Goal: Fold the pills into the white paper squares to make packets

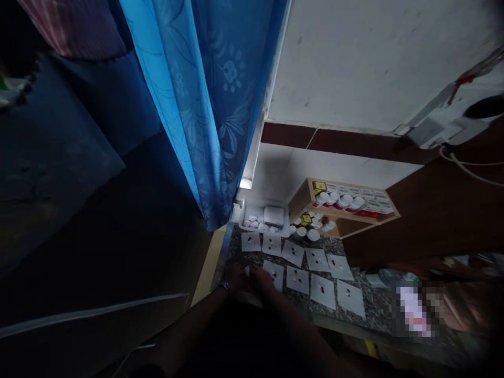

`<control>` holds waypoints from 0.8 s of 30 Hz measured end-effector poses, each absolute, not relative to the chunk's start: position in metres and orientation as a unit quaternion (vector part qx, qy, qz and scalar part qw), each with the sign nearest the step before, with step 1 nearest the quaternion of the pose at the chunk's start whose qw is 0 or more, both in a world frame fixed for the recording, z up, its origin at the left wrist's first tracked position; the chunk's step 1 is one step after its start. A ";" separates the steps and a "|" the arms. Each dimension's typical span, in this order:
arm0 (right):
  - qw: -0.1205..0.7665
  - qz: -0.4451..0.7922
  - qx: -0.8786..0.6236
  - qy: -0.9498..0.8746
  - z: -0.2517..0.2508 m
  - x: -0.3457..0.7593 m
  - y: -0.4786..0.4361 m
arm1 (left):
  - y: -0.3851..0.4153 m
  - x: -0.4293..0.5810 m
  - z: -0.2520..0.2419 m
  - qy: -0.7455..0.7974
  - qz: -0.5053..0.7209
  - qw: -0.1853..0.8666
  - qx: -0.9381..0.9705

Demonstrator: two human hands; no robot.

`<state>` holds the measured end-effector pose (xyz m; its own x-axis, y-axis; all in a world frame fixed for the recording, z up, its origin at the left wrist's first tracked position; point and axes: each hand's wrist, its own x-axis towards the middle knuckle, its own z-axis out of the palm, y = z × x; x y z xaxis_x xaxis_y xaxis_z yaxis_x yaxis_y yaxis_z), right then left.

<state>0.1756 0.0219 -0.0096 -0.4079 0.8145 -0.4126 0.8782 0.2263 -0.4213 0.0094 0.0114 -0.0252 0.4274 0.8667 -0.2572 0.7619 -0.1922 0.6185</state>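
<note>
Both my hands rest close together at the near left end of a speckled stone counter. My left hand, with a watch at the wrist, and my right hand lie over a small white paper square; it is too dark to see whether their fingers grip it. Several white paper squares, each carrying small red and dark pills, lie in two rows across the counter to the right of my hands.
A white tray of white tablets sits at the counter's back. A slanted wooden rack holds white-capped bottles. A blue patterned curtain hangs at left. Cables and a switch box are on the wall.
</note>
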 end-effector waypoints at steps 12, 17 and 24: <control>0.060 -0.272 0.516 0.810 -0.017 0.173 0.015 | 0.011 0.005 -0.024 0.557 0.092 0.366 0.740; 0.060 -0.294 0.531 0.793 -0.016 0.165 0.016 | 0.010 0.002 -0.024 0.573 0.092 0.364 0.729; 0.013 -0.324 0.581 0.746 -0.026 0.159 0.015 | 0.011 0.008 -0.026 0.615 0.096 0.334 0.708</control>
